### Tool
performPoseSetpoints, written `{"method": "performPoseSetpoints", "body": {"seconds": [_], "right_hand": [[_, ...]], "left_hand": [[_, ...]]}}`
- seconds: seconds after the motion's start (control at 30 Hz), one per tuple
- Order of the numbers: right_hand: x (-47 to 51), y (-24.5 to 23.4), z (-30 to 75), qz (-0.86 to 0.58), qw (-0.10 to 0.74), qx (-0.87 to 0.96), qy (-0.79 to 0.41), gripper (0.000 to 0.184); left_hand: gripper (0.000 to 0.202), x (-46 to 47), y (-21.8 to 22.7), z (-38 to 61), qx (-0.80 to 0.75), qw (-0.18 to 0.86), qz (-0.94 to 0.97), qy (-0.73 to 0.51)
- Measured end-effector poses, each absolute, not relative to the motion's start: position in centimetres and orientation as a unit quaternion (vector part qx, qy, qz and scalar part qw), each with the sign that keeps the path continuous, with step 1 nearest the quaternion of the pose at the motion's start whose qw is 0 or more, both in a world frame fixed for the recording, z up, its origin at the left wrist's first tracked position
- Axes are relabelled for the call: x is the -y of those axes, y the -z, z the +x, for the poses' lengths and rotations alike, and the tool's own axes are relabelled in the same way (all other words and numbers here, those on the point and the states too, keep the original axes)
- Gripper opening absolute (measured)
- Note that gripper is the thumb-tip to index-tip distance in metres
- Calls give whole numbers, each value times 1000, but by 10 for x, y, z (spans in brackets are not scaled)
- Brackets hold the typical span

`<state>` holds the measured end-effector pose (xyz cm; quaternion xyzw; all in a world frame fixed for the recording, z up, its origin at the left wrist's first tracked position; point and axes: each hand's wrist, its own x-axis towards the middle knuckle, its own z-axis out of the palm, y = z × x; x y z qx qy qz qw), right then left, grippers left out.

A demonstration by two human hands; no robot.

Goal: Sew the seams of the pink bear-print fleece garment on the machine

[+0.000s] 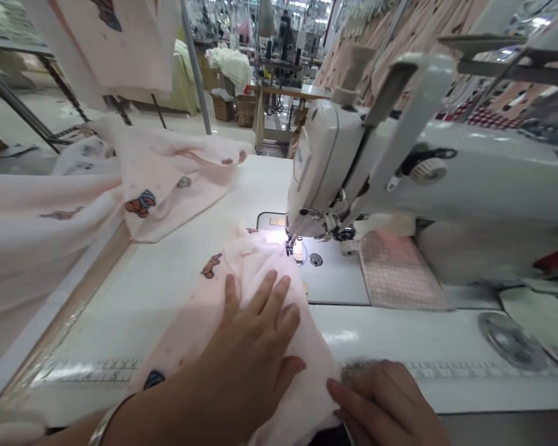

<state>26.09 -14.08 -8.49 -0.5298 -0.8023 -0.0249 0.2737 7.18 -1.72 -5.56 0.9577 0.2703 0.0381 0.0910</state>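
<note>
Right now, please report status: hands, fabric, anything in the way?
Left hand flat, open, on pink fabric. Right hand at its near edge, grip unclear. Fabric front at presser foot. Nothing blocking.

White tabletop [167, 279] carries grey sewing machine [446, 173]. Pink fabric piece [255, 272] lies flat by needle. Printed pink cloth [167, 179] heaped far left. Checked cloth [400, 272] beside machine bed. Ruler strip [88, 371] along front edge; metal disc [511, 341] at right.
</note>
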Motion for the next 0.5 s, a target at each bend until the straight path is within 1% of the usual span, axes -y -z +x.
{"method": "performPoseSetpoints", "body": {"seconds": [0.17,0.27,0.4,0.5], "right_hand": [[144,86,261,-530,314,788,31,18],[145,88,268,-521,268,809,45,15],[126,82,275,-471,179,860,85,23],[99,74,271,-441,177,876,84,20]], "left_hand": [[45,15,73,63,-258,98,958,-71],[47,11,74,62,-254,102,958,-83],[51,-14,74,62,-237,110,961,-88],[54,-49,74,62,-212,99,968,-95]]}}
